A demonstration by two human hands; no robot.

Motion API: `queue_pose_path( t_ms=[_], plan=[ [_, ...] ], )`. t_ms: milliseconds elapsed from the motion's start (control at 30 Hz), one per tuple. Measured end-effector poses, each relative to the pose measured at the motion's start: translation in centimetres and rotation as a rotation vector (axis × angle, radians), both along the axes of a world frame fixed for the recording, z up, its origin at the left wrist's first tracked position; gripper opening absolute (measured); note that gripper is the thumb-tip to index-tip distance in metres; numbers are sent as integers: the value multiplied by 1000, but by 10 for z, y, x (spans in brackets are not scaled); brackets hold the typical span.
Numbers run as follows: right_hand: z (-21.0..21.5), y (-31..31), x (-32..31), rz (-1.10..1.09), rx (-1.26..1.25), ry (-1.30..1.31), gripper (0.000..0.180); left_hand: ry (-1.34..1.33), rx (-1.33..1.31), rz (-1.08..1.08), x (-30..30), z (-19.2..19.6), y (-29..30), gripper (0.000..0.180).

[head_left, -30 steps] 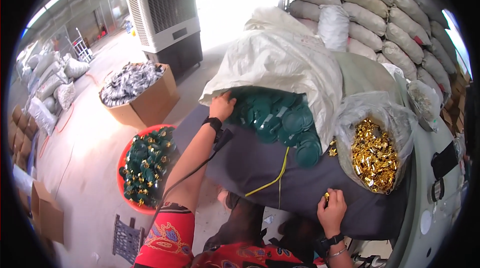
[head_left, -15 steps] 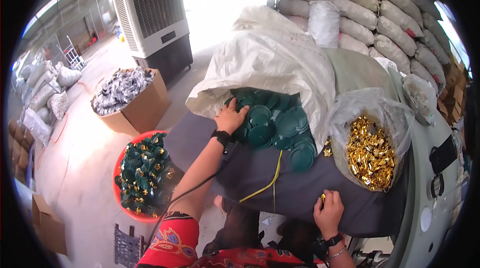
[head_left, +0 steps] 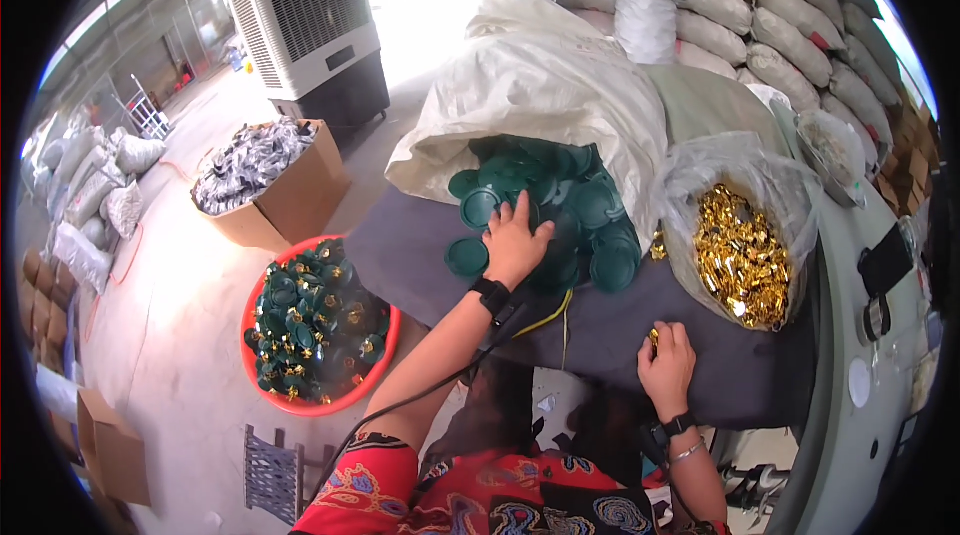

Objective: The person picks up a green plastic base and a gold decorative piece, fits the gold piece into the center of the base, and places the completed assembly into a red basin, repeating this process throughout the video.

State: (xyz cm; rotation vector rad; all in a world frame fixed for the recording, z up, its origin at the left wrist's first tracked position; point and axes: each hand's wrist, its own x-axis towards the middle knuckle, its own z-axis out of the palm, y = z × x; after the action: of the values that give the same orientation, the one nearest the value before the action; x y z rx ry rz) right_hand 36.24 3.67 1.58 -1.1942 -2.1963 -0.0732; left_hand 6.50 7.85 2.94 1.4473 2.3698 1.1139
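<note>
Dark green round plastic discs (head_left: 592, 203) spill from the mouth of a white woven sack (head_left: 540, 85) onto a dark grey cloth (head_left: 400, 250). My left hand (head_left: 515, 243) lies on the near part of the pile with fingers spread, gripping none of the discs. One loose green disc (head_left: 467, 257) rests just left of that hand. Over the cloth at the right, my right hand (head_left: 668, 367) is closed with a small shiny gold piece (head_left: 654, 338) between thumb and fingers. Beyond it, a clear plastic bag (head_left: 690, 175) stands full of similar gold pieces (head_left: 742, 260).
On the floor at left, a red-orange basin (head_left: 375, 375) holds green discs with gold pieces. Behind it stands a cardboard box (head_left: 295, 200) of silvery pieces, then an air cooler (head_left: 315, 25). Stacked sacks (head_left: 710, 20) fill the back right. A yellow-green strap (head_left: 545, 322) hangs over the cloth's edge.
My left hand has moved right and nearer across the discs. A disc now sits apart at the pile's left. The right hand still holds the gold piece; the whole view has shifted slightly.
</note>
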Motion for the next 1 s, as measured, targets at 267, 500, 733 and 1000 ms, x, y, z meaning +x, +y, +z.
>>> queue_pose_path(
  t_ms=[267, 500, 733, 1000],
  plan=[
    [-3, 1, 3, -14, -25, 90, 30, 244, 227, 118, -90, 6, -45, 29],
    [-4, 4, 6, 70, -9, 59, 29, 498, -30, -181, -78, -4, -95, 39],
    [24, -6, 18, 181, -310, 202, 32, 501, 99, -25, -81, -1, -96, 19],
    [49, -55, -10, 656, -871, 752, 26, -830, -44, -505, 46, 51, -164, 19]
  ],
)
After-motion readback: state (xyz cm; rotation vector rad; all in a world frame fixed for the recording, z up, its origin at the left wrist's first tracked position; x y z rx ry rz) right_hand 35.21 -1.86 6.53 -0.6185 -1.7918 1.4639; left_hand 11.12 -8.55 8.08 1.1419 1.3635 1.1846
